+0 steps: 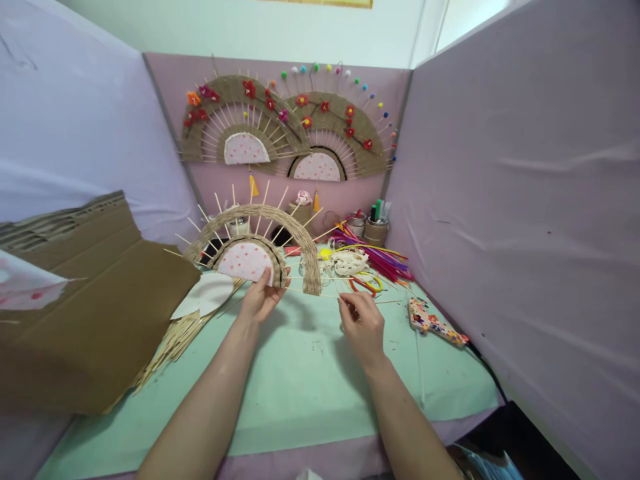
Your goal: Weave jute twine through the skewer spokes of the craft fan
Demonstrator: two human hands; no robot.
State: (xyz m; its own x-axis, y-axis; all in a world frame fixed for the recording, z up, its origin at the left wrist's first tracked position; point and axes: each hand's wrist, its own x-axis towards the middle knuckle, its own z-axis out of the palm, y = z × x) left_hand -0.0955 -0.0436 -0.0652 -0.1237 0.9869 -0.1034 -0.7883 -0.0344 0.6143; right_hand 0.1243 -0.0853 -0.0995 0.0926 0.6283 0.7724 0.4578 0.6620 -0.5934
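My left hand [263,298] grips a half-round fan frame by its base, thumb on the pink dotted fabric centre [243,261]. Thin wooden sticks radiate from that centre through a woven twine arch [311,257], and their tips stick out past it. To the right, my right hand [364,325] is closed in a pinch at the end of the frame's lowest stick. Whether it grips that stick or a fine strand is too small to tell. Scissors with red and yellow handles [367,285] lie just beyond my right hand.
Corrugated cardboard [100,313] leans at left, over a bundle of thin sticks [173,343]. A flower-patterned glue gun [435,325] with a black cord lies at right. Colourful pipe cleaners [375,257] and a pen cup [376,231] are behind. Two decorated fans [367,157] hang on the back panel.
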